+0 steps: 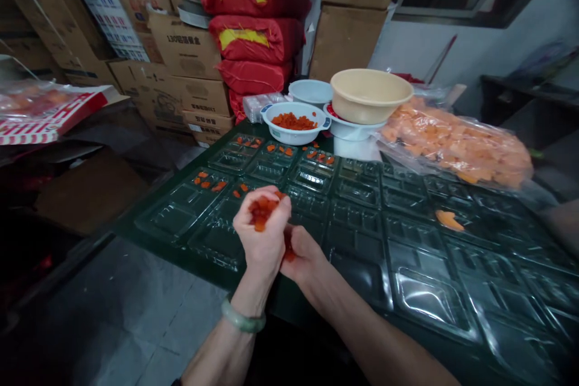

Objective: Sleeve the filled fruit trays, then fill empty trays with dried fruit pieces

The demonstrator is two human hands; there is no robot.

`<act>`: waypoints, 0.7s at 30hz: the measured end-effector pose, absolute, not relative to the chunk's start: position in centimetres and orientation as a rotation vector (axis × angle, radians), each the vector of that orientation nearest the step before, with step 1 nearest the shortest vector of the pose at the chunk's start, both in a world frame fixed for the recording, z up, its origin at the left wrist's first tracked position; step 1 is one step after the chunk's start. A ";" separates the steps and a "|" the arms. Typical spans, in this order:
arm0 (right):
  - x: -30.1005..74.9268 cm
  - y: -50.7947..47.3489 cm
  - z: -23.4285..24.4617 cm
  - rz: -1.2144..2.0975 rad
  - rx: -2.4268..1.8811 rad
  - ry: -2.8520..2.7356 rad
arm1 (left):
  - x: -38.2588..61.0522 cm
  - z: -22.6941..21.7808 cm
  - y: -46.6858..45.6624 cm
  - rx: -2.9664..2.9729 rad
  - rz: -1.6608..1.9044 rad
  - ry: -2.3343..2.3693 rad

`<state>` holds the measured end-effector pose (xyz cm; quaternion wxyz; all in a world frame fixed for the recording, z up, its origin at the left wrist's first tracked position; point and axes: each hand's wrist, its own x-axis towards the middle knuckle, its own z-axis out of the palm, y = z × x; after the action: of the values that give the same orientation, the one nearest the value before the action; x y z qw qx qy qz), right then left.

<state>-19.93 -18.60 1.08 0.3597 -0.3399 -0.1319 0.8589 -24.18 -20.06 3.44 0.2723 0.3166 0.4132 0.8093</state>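
Note:
My left hand [261, 235], with a pale green bangle [243, 317] on its wrist, is closed around a heap of small orange-red pieces [262, 210]. Pressed close beside it, my right hand [304, 256] curls its fingers around more orange-red pieces [288, 246], partly hidden. Both hands are over the near edge of rows of clear plastic compartment trays [217, 235]. Similar pieces lie in the small top compartments of several trays toward the far left, such as these orange pieces [210, 181]. A white basin [296, 134] at the back holds many more.
A cream basin [371, 96] rests on another basin beside a blue one [311, 91]. A clear bag of flat orange pieces [461, 139] lies at the back right; one loose orange piece [449, 221] is on a tray. Red sacks [257, 42] and cardboard boxes [190, 54] stand behind.

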 end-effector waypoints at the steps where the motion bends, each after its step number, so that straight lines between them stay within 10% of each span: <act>1: -19.4 -18.3 1.1 2.237 -0.921 -0.299 | -24.4 3.9 -19.7 0.672 2.109 0.990; 21: -15.9 -7.5 -0.3 1.590 -1.407 -1.296 | -33.0 3.5 -22.5 0.236 1.948 0.779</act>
<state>-15.93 -7.50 -0.29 0.3212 -0.5357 -0.4934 0.6053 -32.99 -22.50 3.53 0.4926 0.0971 0.3209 0.8031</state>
